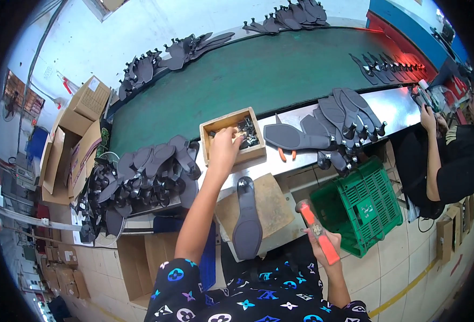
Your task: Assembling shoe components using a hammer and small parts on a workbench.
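Note:
My left hand (226,145) reaches into a wooden box (237,156) of small black parts (253,133). Its fingers are bent down among them, and whatever they grip is hidden. In my right hand (328,244), held low at the right, is a hammer (318,231) with a red handle, its head pointing up and away from me. Between my arms a dark grey shoe sole (247,228) lies flat on a worn board (277,209), its narrow heel end away from me.
Piles of heeled soles lie left (146,166) and right (349,115) on the metal ledge. Orange-handled pliers (287,155) rest near the box. Behind runs a green conveyor belt (237,70). A green crate (363,209) stands right, beside a co-worker (457,161).

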Tool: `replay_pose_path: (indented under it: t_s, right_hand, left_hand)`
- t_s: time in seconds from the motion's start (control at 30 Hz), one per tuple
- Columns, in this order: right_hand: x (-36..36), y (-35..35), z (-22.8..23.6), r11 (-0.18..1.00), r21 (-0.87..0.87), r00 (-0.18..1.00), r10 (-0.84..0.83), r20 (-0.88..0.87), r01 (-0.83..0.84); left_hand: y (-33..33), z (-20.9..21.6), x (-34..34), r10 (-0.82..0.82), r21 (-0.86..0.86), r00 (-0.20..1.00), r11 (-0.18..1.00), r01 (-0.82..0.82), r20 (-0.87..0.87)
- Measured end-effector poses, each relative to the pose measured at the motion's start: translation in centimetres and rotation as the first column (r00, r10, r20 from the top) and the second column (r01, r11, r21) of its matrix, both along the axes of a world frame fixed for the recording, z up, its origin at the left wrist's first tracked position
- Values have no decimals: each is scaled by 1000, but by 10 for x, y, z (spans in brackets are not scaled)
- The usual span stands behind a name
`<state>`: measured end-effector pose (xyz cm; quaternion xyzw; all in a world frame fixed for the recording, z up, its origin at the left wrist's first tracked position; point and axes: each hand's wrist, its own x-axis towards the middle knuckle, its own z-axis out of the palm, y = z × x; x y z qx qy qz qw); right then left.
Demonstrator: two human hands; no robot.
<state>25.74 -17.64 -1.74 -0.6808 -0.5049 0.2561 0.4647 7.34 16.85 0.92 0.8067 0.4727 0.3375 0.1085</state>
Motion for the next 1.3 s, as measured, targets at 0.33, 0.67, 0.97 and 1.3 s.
replay_pose_path:
  t_s: [0.33, 0.67, 0.97, 1.3]
  right_hand:
    - [-17, 64, 24, 966, 257, 949, 48, -312, 35]
    - [-41, 76, 127, 861, 476, 634, 470, -614, -177]
    - [-44, 70, 112, 974, 179, 827, 211, -522, -135]
    - [-58, 138, 45, 956, 113, 916, 292, -276, -271]
  left_hand:
    - [-47, 47, 0, -254, 199, 957, 954, 223, 144]
    - [-197, 123, -41, -510, 692, 845, 553, 465, -160]
    - [-170, 38, -45, -188, 240, 941, 963, 120, 282]
    - [-134, -10, -65, -313, -145, 892, 916, 374, 328]
